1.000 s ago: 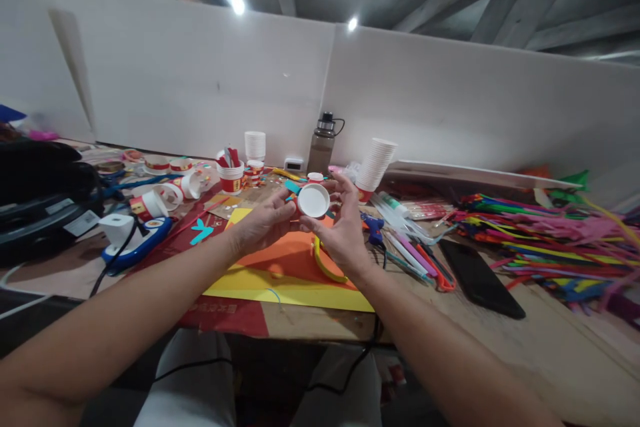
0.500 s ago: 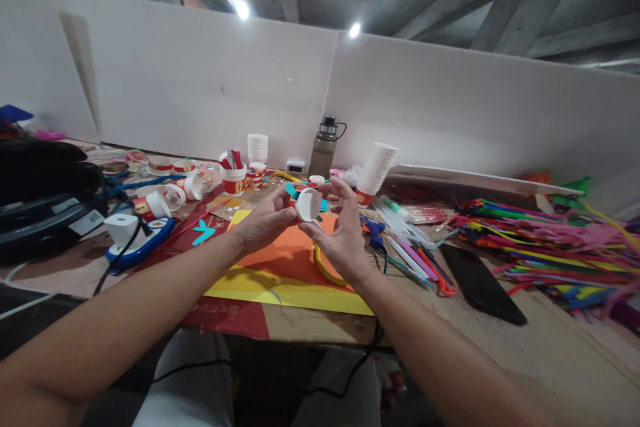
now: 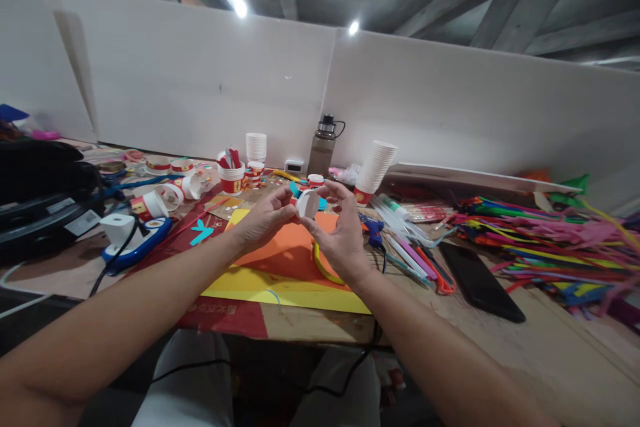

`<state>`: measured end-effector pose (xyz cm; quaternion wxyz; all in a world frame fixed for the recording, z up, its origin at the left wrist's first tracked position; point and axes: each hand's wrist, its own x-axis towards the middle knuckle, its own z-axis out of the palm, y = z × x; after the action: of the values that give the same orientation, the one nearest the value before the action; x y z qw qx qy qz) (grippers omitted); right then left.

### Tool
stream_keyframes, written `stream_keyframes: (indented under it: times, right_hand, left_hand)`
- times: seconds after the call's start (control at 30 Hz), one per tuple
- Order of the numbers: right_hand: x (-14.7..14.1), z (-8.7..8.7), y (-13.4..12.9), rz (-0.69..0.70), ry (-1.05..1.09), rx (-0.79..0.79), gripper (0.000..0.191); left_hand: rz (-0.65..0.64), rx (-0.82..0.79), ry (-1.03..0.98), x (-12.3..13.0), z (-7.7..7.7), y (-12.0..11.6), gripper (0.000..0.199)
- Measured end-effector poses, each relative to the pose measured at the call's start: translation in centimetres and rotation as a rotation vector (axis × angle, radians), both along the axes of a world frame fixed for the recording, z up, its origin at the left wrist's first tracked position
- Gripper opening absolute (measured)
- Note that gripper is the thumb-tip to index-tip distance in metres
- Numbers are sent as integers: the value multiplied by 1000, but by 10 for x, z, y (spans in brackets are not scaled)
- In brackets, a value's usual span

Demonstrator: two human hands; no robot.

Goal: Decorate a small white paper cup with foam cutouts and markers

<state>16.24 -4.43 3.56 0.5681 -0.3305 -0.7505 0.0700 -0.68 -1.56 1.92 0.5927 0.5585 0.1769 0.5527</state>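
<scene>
**Left hand [image 3: 264, 219] grips a short paper cup [image 3: 307, 204], right hand [image 3: 343, 233] curved around its other side**

The left hand's thumb and fingers are clamped on the side of the short paper cup, which is up in the air over an orange sheet [image 3: 273, 250], its white open end tipped toward the right hand. Turquoise pieces [image 3: 295, 189] stick out on both sides of it. The right hand's thumb is at the cup's lower edge, its fingers spread apart from the thumb; whether they press on the cup, I cannot tell.

At the table's left, a white adapter [image 3: 117, 228] sits on a blue-and-white power strip [image 3: 135, 250], with red-and-white cups [image 3: 150, 205] lying on their sides just behind. Next comes a turquoise cut-out [image 3: 201, 232], then a cup holding red-handled items [image 3: 232, 179] and a stack of white cups [image 3: 256, 145]. The orange sheet lies on a yellow sheet [image 3: 310, 302], with a yellow curved strip [image 3: 325, 267] near the right wrist. A water bottle [image 3: 321, 152] stands upright at the back. Farther right are a leaning stack of paper cups [image 3: 374, 170], a blue glue gun [image 3: 373, 232], pens [image 3: 411, 257], a black smartphone [image 3: 483, 282] and a heap of multicoloured pipe cleaners [image 3: 550, 240].
</scene>
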Motion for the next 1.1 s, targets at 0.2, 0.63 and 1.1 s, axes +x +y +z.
stream_keyframes:
  times: [0.2,0.63,1.1]
  right_hand:
    - [0,-3,5,-127,-7,1,52]
    - [30,20,26,-95,64,-9,26]
    - [74,18,32,-238,77,-131,7]
  left_hand:
    - [-34,-85,12,7,0,-5,40]
    - [212,-204,27,-9,9,6,30]
    - [289,-165,-66,-25,10,20,30]
